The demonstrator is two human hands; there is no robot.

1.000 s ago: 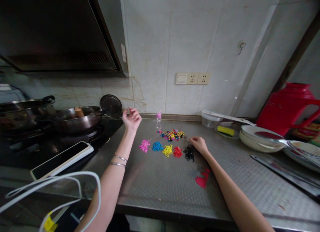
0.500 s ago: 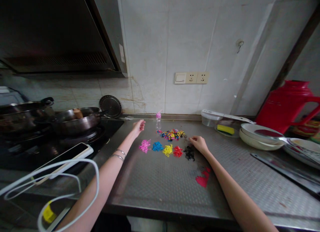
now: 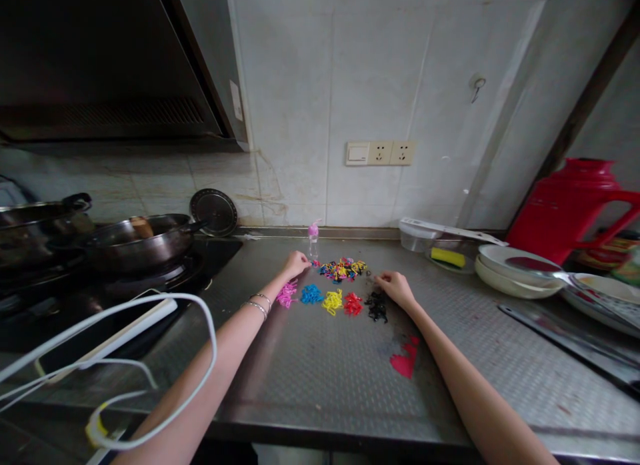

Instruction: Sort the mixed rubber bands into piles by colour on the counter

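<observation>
My left hand (image 3: 298, 263) has its fingers pinched together at the left end of a mixed pile of coloured rubber bands (image 3: 345, 269). What those fingers hold is too small to make out. My right hand (image 3: 396, 286) rests on the counter with curled fingers, just behind the black rubber bands (image 3: 377, 306); its fingertips are partly hidden. In a row before the mixed pile lie pink (image 3: 287, 294), blue (image 3: 312, 294), yellow (image 3: 333, 301) and red rubber bands (image 3: 353, 304). Behind them stands a small clear bottle (image 3: 313, 241) with a pink top.
Pans (image 3: 145, 241) sit on the stove at left. A white cable (image 3: 213, 345) loops over my left forearm. At right are a plastic tub (image 3: 417, 237), a yellow sponge (image 3: 448, 257), bowls (image 3: 515, 281), a knife (image 3: 560, 335) and a red thermos (image 3: 560, 211). A red heart-shaped patch (image 3: 403, 363) marks the counter.
My left hand has come right and down from beside the bottle to the left end of the mixed pile, its fingers now pinched. My right hand has barely moved.
</observation>
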